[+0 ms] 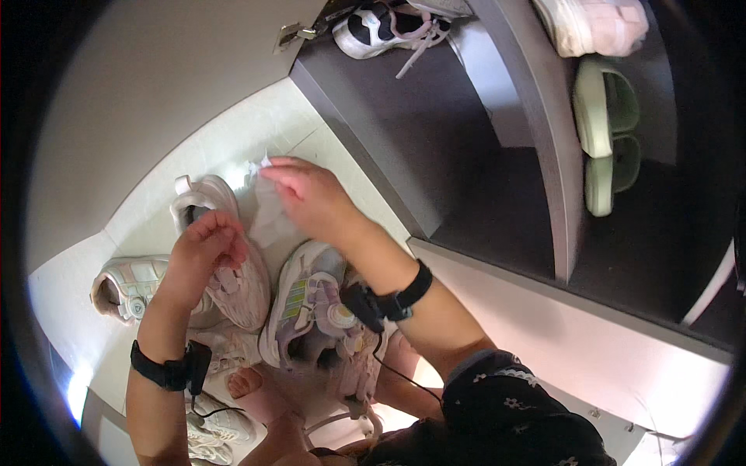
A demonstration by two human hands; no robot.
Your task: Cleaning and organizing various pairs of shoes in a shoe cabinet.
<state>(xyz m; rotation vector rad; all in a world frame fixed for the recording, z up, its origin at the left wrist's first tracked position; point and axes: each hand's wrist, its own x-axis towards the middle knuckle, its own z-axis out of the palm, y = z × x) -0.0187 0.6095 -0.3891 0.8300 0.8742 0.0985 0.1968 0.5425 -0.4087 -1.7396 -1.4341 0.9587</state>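
Note:
A thin white wipe or tissue (273, 213) hangs from the fingertips of my right hand (307, 194), which pinches its upper edge above the pale floor. My left hand (203, 252) hovers over the middle of a white sneaker (247, 291), its fingers loosely curled and nothing visible in them. Whether it touches the sneaker I cannot tell. That sneaker lies with its heel loop away from me. Below my right hand is a white and lilac sneaker (299, 299) with yellow-green stripes and a round dial. Black bands with wired devices circle both my wrists.
Another pale sneaker with a dial (124, 291) lies at left, and more white shoes (221, 427) lie near me. A dark shoe cabinet (396, 116) stands at right, holding a black and white sneaker (381, 31), green slippers (597, 116) and pinkish shoes (594, 27). Its door (171, 85) is swung out.

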